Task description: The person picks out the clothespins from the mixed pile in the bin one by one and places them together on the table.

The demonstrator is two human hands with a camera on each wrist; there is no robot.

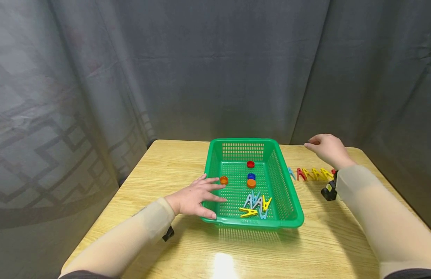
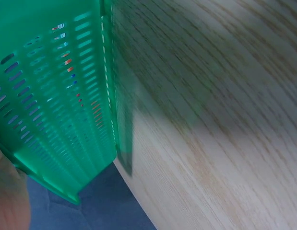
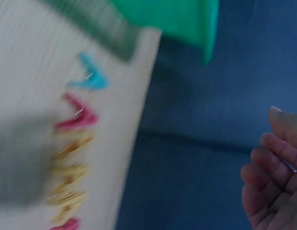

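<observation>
My left hand [image 1: 198, 195], fingers spread, rests at the near left rim of a green plastic basket [image 1: 288, 223]. Inside lie a red bottle cap [image 1: 250, 164], a blue cap [image 1: 251, 176], an orange cap [image 1: 251, 183] and another orange cap [image 1: 224, 180] by my fingertips. Nearer me in the basket are a yellow clothespin [image 1: 248, 212] and several yellow and bluish ones. My right hand [image 1: 329, 149] is raised over the table's far right, fingers loosely bent; nothing shows in it. Below it runs a row of clothespins, among them a light blue clothespin [image 3: 92, 75] and a red clothespin [image 3: 77, 115].
The basket stands on a light wooden table [image 1: 170, 164], with the row of clothespins beside its right wall. Grey curtains [image 1: 215, 69] hang behind the table and at both sides. The right wrist view is blurred.
</observation>
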